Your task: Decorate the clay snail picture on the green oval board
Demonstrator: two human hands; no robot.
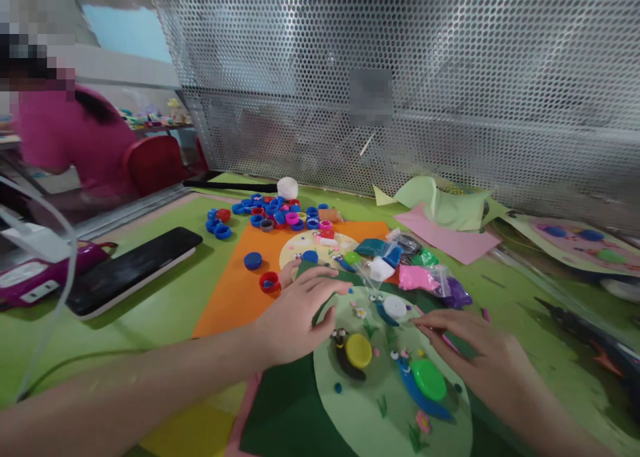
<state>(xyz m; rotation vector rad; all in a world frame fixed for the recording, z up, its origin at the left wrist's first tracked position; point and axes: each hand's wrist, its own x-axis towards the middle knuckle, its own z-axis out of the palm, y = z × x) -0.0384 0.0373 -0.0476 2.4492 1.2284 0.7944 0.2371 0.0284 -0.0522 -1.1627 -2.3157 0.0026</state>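
A pale green paper circle lies on a dark green sheet and bears clay snails with bottle-cap shells. One shell is a yellow cap, another a green cap, and a third a white cap. Small clay flowers and grass surround them. My left hand hovers at the circle's upper left rim, fingers stretched out and thumb apart, holding nothing visible. At the right rim, beside the white cap, is my right hand, fingers extended and nothing seen in them; its fingertips partly overlap.
Loose bottle caps cluster at the back, with bagged coloured clay to the right. A black phone-like slab and a power strip lie left. Dark-handled tool sits right. A perforated metal panel rises behind; a person sits left.
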